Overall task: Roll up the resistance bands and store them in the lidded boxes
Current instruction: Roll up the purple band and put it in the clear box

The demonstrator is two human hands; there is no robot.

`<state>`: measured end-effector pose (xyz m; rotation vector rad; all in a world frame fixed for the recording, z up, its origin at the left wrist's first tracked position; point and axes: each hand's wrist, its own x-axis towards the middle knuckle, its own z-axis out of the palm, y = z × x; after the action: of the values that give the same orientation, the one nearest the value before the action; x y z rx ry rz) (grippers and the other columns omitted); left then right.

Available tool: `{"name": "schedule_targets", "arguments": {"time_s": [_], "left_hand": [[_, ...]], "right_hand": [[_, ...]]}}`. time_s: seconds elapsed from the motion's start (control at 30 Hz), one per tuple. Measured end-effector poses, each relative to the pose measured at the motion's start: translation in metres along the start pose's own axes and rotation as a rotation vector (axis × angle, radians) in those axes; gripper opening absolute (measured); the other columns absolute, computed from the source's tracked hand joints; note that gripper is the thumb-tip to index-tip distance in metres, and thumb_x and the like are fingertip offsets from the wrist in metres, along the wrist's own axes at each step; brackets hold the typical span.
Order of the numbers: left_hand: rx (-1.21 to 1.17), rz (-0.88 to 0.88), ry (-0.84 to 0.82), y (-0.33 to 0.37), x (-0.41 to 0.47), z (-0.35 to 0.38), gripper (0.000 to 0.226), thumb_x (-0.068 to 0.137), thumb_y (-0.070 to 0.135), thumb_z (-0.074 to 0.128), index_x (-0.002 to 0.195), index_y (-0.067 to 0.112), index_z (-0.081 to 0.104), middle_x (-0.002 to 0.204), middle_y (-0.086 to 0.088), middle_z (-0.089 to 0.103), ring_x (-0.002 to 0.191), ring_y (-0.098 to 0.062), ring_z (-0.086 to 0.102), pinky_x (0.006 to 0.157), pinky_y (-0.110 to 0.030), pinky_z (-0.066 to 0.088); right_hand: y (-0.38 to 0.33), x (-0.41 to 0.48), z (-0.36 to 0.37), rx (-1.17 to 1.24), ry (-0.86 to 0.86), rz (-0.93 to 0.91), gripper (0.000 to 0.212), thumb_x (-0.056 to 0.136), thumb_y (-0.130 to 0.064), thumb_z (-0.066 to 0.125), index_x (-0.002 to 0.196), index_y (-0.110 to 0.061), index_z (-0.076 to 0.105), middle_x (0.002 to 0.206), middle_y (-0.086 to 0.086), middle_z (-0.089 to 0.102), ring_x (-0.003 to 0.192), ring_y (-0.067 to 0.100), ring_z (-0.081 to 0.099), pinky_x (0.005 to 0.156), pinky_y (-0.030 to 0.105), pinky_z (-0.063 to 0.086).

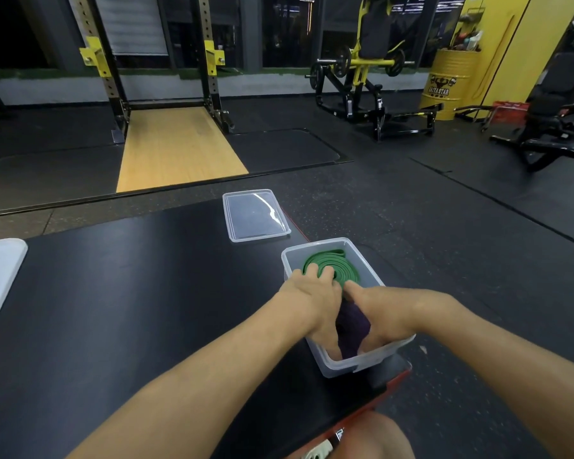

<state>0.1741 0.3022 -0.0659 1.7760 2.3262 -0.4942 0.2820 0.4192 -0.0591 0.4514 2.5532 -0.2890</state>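
Risk here is springback: the coiled green band, rubbery and flat, could uncurl and ride up over the box rim if released carelessly. Both hands are inside the clear plastic box at lower centre, left hand pressing the green coil, right hand pushing down a dark purple band. Its clear rectangular lid lies apart on the matte black table

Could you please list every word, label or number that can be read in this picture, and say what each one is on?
"HAIYA STAR": on the yellow drum at the back right; the first letters are blurred, so that reading is unsure.
Logo above it on the drum: a figure, no legible words.
White mark on the red edge near the bottom: too cut off to read.
The clear box and lid: no text visible.
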Motion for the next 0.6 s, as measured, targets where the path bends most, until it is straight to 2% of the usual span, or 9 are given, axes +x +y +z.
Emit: {"name": "schedule_targets", "arguments": {"time_s": [0.1, 0.2, 0.27, 0.33, 0.43, 0.47, 0.53, 0.6], "left_hand": [[-0.037, -0.006, 0.004, 0.001, -0.001, -0.002, 0.102, 0.062, 0.076, 0.079, 0.139, 0.017, 0.044, 0.127, -0.005, 0.039, 0.117, -0.027, 0.040, 0.096, -0.040, 0.042], [-0.152, 0.005, -0.032, -0.013, -0.003, -0.006, 0.105, 0.060, 0.075, 0.081, 0.141, 0.018, 0.045, 0.135, -0.004, 0.037, 0.126, -0.027, 0.035, 0.108, -0.042, 0.040], [-0.271, 0.020, -0.060, -0.025, -0.005, -0.004, 0.117, 0.057, 0.079, 0.081, 0.151, 0.021, 0.040, 0.150, -0.001, 0.032, 0.137, -0.027, 0.029, 0.118, -0.045, 0.032], [-0.330, 0.030, -0.047, -0.030, -0.008, 0.000, 0.121, 0.059, 0.079, 0.079, 0.156, 0.022, 0.036, 0.160, 0.000, 0.025, 0.146, -0.027, 0.021, 0.125, -0.046, 0.020], [-0.339, 0.040, -0.012, -0.026, -0.014, 0.004, 0.108, 0.069, 0.075, 0.075, 0.155, 0.021, 0.039, 0.165, -0.003, 0.021, 0.154, -0.026, 0.009, 0.126, -0.053, -0.008], [-0.374, 0.043, 0.004, -0.025, -0.016, 0.007, 0.102, 0.072, 0.073, 0.074, 0.154, 0.022, 0.041, 0.165, -0.003, 0.021, 0.155, -0.025, 0.005, 0.125, -0.054, -0.013], [-0.465, 0.043, 0.059, -0.027, -0.021, 0.015, 0.092, 0.078, 0.068, 0.073, 0.153, 0.024, 0.044, 0.166, -0.001, 0.019, 0.155, -0.022, 0.000, 0.125, -0.050, -0.012], [-0.559, -0.002, 0.171, -0.029, -0.026, 0.028, 0.086, 0.085, 0.062, 0.070, 0.156, 0.025, 0.039, 0.170, 0.001, 0.006, 0.156, -0.020, -0.009, 0.127, -0.044, -0.006]], "right_hand": [[-0.003, 0.003, -0.003, 0.009, -0.006, 0.019, 0.079, 0.067, -0.047, 0.091, 0.122, -0.027, 0.037, 0.108, -0.003, 0.065, 0.094, 0.018, 0.065, 0.085, 0.039, 0.059], [0.000, -0.003, -0.014, 0.125, -0.042, 0.018, 0.077, 0.070, -0.042, 0.091, 0.127, -0.028, 0.041, 0.108, -0.006, 0.066, 0.091, 0.012, 0.068, 0.075, 0.025, 0.057], [0.004, -0.010, -0.021, 0.188, -0.047, 0.011, 0.072, 0.070, -0.045, 0.091, 0.126, -0.031, 0.048, 0.107, -0.009, 0.068, 0.090, 0.010, 0.070, 0.074, 0.024, 0.057], [0.006, -0.012, -0.022, 0.190, -0.024, 0.003, 0.066, 0.069, -0.046, 0.090, 0.123, -0.033, 0.055, 0.108, -0.009, 0.071, 0.092, 0.009, 0.071, 0.082, 0.029, 0.059], [0.005, -0.011, -0.018, 0.193, -0.026, -0.009, 0.056, 0.068, -0.045, 0.088, 0.114, -0.033, 0.059, 0.103, -0.007, 0.074, 0.088, 0.012, 0.073, 0.085, 0.036, 0.061], [0.005, -0.011, -0.019, 0.182, -0.024, -0.008, 0.056, 0.068, -0.046, 0.088, 0.114, -0.033, 0.060, 0.102, -0.007, 0.075, 0.087, 0.012, 0.073, 0.085, 0.036, 0.061], [0.004, -0.013, -0.021, 0.159, -0.018, -0.005, 0.056, 0.068, -0.049, 0.087, 0.115, -0.033, 0.061, 0.101, -0.007, 0.075, 0.087, 0.011, 0.072, 0.086, 0.035, 0.060], [0.005, -0.014, -0.023, 0.153, 0.005, -0.002, 0.053, 0.072, -0.054, 0.085, 0.116, -0.033, 0.064, 0.101, -0.007, 0.075, 0.087, 0.009, 0.071, 0.086, 0.033, 0.059]]}}
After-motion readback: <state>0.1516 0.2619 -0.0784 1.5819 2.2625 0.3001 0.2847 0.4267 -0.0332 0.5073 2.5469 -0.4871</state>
